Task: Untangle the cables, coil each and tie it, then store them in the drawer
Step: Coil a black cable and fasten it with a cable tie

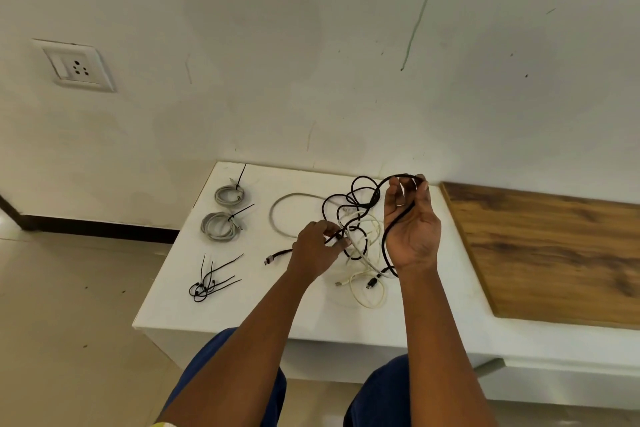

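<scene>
On the white table (311, 315), the right hand (410, 229) lifts a black cable (363, 189) pinched in its fingers; the left hand (317, 246) pinches the tangle (360, 243). Two tied grey coils (223, 215) lie near the left edge.

A thin black cable (362, 204) tangled with pale cream cables (367, 291) loops between both hands; two zip-tied grey coils (221, 217) lie left.

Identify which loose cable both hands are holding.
The black cable: left hand pinches it, right hand lifts its loop. The white cable and grey cable stay down.
</scene>
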Demonstrator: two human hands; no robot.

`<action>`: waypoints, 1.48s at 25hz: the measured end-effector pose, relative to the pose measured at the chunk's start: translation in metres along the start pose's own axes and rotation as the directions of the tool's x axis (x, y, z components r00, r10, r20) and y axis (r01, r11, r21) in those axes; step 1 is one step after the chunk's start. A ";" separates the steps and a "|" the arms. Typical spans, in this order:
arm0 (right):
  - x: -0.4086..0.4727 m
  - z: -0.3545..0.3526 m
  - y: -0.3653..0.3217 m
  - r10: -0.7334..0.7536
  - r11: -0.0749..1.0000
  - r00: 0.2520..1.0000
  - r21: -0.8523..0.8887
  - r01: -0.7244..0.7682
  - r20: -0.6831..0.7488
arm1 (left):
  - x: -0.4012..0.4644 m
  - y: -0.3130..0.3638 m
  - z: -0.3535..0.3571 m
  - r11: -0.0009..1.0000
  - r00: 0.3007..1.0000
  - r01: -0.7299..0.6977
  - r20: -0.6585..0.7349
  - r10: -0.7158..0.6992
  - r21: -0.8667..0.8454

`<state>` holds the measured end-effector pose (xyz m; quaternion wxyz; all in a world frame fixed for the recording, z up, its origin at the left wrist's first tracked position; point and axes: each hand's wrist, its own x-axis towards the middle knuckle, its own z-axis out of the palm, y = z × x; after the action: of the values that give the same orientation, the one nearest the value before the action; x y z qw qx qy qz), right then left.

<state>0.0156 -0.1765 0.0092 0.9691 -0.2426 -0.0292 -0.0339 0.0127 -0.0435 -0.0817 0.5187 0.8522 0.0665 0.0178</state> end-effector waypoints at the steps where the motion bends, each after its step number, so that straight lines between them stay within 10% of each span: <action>1: 0.000 0.000 -0.001 -0.011 1.000 1.000 -0.003 0.011 0.015 | -0.001 0.001 0.000 1.000 1.000 -0.025 0.000 0.025 0.000; 7: 0.009 -0.018 -0.001 -0.043 0.969 0.929 -0.242 -0.051 -0.367 | 0.002 0.010 -0.015 0.989 0.926 -0.141 -0.358 0.117 -0.041; 11: 0.012 -0.038 0.006 -0.072 0.540 0.852 -0.738 -0.405 -0.519 | -0.001 0.020 -0.023 0.956 0.877 -0.239 -0.461 0.137 -0.170; 17: 0.008 -0.038 0.014 -0.311 -0.257 0.950 -0.961 -0.099 -0.015 | 0.000 0.018 -0.028 0.974 0.858 -0.189 -0.504 0.100 -0.128; 23: 0.005 -0.029 0.031 0.142 -0.566 0.896 -0.708 0.422 0.420 | -0.002 0.019 -0.018 0.957 0.893 -0.284 -0.379 0.244 -0.054; 27: 0.007 -0.030 0.036 -0.057 -0.447 0.944 -0.853 0.268 0.326 | -0.002 0.018 -0.017 0.942 0.907 -0.336 -0.271 0.321 -0.008; 33: 0.009 -0.020 0.029 -0.439 0.344 0.897 -0.911 0.228 0.059 | 0.001 0.008 -0.018 0.948 0.949 -0.251 -0.144 0.281 0.196; 37: 0.015 -0.023 0.017 -0.508 0.549 0.847 -0.816 0.179 -0.157 | 0.001 0.007 -0.025 0.959 0.917 -0.277 -0.283 0.281 0.057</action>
<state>0.0324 -0.1736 -0.0179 0.7270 -0.6132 0.1265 -0.2819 0.0123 -0.0248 -0.0639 0.4888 0.8452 0.0194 0.2152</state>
